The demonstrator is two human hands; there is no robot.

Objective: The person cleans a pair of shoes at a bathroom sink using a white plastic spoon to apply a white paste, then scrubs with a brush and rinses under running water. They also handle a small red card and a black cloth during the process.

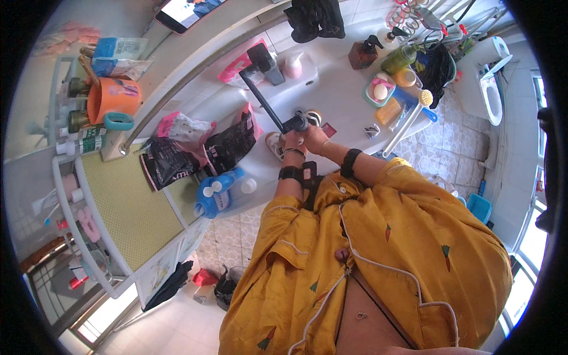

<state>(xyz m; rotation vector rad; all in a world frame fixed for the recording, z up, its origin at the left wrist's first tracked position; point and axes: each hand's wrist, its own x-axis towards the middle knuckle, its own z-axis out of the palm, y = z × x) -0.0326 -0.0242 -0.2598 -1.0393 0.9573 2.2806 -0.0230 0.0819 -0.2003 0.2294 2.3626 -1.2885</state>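
Both of my hands meet over a white sink counter point(337, 102). My left hand point(290, 141) and my right hand point(316, 138) are close together by the lower end of a black faucet point(266, 100); the fingers are partly hidden, and a small dark item between them is unclear. White and brown shoes point(274, 145) lie under and beside the hands. To the right are a small red packet point(329, 130) and a crumpled small item point(372, 131).
Black and pink bags point(230, 144) and blue bottles point(217, 195) stand left. On the right lie a long-handled brush point(406, 124), a soap dish point(379, 90), an orange soap bar point(388, 111) and pump bottles point(364, 52). A phone point(188, 13) rests on the upper ledge.
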